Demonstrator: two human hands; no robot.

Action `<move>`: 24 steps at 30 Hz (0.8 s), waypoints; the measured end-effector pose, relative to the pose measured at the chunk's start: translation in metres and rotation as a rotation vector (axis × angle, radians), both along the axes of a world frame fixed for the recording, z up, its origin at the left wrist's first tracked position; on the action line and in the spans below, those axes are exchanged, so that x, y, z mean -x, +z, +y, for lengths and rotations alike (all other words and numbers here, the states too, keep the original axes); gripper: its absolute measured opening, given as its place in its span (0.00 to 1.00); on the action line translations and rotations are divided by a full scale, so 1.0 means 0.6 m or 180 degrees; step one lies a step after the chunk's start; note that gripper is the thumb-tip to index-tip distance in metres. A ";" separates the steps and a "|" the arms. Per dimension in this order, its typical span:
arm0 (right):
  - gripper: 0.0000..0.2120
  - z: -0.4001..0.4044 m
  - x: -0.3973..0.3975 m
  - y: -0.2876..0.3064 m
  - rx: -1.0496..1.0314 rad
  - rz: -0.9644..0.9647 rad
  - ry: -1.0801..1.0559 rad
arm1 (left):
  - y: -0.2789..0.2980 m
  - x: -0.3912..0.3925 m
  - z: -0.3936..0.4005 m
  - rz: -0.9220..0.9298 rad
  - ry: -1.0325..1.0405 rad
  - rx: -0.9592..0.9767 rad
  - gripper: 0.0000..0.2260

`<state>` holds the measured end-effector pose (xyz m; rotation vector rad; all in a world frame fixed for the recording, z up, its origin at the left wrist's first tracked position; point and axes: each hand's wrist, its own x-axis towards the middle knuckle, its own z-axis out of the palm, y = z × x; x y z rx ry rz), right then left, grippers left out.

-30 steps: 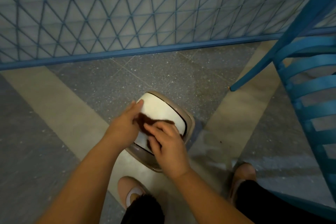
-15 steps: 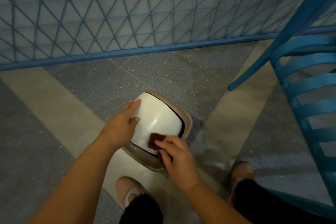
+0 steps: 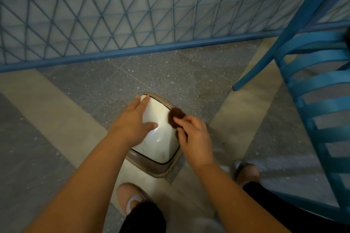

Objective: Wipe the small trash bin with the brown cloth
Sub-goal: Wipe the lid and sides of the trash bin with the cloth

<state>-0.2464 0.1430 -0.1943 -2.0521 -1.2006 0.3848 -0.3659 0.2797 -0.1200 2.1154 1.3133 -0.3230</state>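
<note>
The small trash bin [image 3: 160, 143] stands on the floor in front of my feet, with a white domed swing lid in a beige rim. My left hand [image 3: 132, 119] lies flat on the lid's left side, fingers spread, thumb on the dome. My right hand [image 3: 195, 136] pinches the brown cloth [image 3: 176, 116] and presses it against the lid's right edge. Most of the cloth sticks out beyond my fingertips; the bin's body below the rim is hidden.
A blue slatted chair [image 3: 320, 89] stands close on the right, one leg [image 3: 246, 79] touching the floor just beyond the bin. A blue lattice fence [image 3: 132, 15] runs across the back. My two shoes [image 3: 130, 196] stand behind the bin.
My right hand carried the cloth from the lid's middle, down to its near edge, then up to the right edge. My left hand slid further onto the lid and flattened.
</note>
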 end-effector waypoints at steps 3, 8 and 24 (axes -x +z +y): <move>0.14 -0.052 -0.007 -0.031 0.0439 -0.0242 0.0125 | 0.000 -0.003 -0.002 0.0068 -0.0047 0.0023 0.37; 0.15 -0.096 0.022 -0.028 0.0653 0.0048 0.0508 | -0.001 -0.006 0.000 0.0086 -0.0017 0.0085 0.38; 0.15 -0.100 0.041 -0.032 0.0516 0.0622 -0.0219 | -0.007 -0.008 -0.002 0.0090 -0.0019 0.0041 0.37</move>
